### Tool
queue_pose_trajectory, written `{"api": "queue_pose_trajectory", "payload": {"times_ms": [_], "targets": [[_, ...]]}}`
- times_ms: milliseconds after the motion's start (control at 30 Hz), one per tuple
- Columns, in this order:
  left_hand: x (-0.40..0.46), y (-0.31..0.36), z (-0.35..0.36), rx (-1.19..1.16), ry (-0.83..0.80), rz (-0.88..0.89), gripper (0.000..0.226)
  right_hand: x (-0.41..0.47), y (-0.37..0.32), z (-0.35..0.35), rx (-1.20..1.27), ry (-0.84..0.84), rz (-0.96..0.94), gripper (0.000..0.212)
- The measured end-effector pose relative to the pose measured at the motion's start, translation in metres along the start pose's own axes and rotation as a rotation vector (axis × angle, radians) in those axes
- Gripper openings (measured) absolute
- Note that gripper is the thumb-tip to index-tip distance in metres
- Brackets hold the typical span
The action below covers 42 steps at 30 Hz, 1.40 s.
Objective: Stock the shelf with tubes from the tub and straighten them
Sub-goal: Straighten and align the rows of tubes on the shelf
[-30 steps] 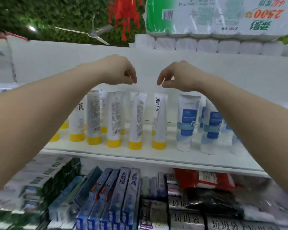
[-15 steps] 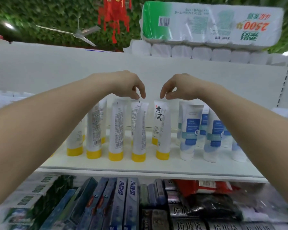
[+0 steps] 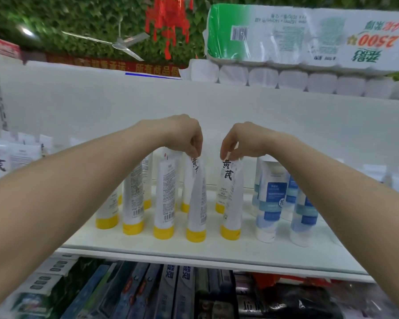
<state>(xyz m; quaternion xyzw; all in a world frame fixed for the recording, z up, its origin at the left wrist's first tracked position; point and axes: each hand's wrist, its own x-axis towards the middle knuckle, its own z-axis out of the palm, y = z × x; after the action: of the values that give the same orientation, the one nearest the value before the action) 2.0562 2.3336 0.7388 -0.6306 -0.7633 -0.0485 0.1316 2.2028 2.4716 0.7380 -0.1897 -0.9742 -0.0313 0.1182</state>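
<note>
1. With both sets of fingers [image 3: 195, 150] curled down into a pinch, I have each hand on the crimped top of a yellow-cap tube: left hand [image 3: 186, 134] on the left tube [image 3: 196, 199], right hand [image 3: 236, 140] on the right tube [image 3: 231, 196].
2. Fingers are together, clamped on the flat seals. Exact pad contact is partly hidden behind the knuckles.
3. Both tubes stand cap-down in the front row of the shelf [image 3: 217, 252], side by side with a gap between. The left one leans slightly, with its label turned away.
4. Handling guess: light, soft plastic walls, stiff only at the crimp and the cap. The crimp is the right grip for twisting and aligning. Squeezing mid-body would dent it.
5. Tall and narrow on a small cap, so probably tippy. I would turn slowly and keep the cap flat on the shelf.
6. More yellow-cap tubes [image 3: 164, 199] stand to the left and behind, and blue tubes [image 3: 272, 199] just right; a knock could domino either way.
7. Tub not in view. Boxes [image 3: 171, 293] sit on the lower shelf and paper rolls [image 3: 309, 35] on top.
</note>
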Motion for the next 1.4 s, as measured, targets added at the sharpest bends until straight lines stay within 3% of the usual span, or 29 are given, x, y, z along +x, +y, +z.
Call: {"api": "queue_pose_trajectory", "payload": {"times_ms": [233,567,733,833,1067,1333,1400], "targets": [[0.006,0.001,0.004,-0.053,0.051,0.038,0.021,-0.001,0.001,-0.002,0.037,-0.001,0.006,0.035],[0.004,0.002,0.005,-0.087,0.099,0.075,0.023,-0.008,-0.002,-0.007,0.044,-0.026,0.041,0.030],[-0.014,-0.001,-0.006,-0.100,0.213,0.093,0.021,-0.026,-0.006,-0.019,0.061,0.156,-0.020,0.025],[-0.031,0.002,-0.009,-0.129,0.303,0.080,0.018,-0.038,-0.009,-0.019,0.065,0.174,-0.037,0.024],[-0.065,0.019,0.002,-0.229,0.337,0.012,0.022,-0.069,-0.024,-0.012,0.076,0.121,-0.066,0.061],[-0.094,0.030,0.002,-0.262,0.224,-0.010,0.026,-0.091,-0.030,-0.019,0.106,-0.003,-0.117,0.034],[-0.097,0.031,0.000,-0.266,0.189,0.006,0.039,-0.093,-0.030,-0.017,0.103,0.010,-0.121,0.030]]}}
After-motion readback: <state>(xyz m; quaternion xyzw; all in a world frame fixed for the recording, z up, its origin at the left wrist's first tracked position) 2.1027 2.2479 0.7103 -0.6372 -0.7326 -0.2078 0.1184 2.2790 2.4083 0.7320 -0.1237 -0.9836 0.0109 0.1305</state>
